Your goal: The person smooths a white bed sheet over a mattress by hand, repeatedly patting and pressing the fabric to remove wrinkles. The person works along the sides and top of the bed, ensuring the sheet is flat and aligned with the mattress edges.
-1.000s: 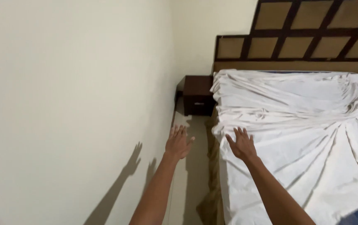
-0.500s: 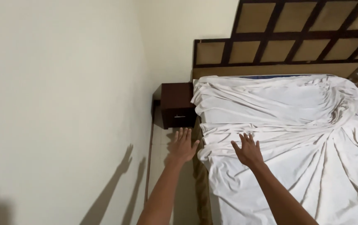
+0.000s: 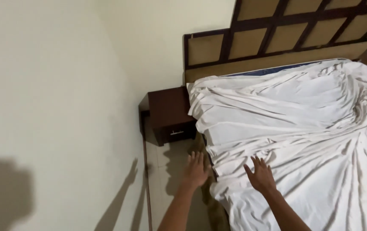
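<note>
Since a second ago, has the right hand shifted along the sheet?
Cannot tell: the camera moved. The right hand is spread near the white sheet's edge, as before.

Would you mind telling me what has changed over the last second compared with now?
The view has swung left, showing more of the nightstand and wall. The left hand stays open over the floor gap; the right hand stays open, flat over the white sheet. Nothing was grasped or released; the sheet remains rumpled.

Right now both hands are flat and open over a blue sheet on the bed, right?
Not quite: the head view shows the sheet is white, not blue. The left hand and right hand are indeed open and spread by the bed's edge.
</note>
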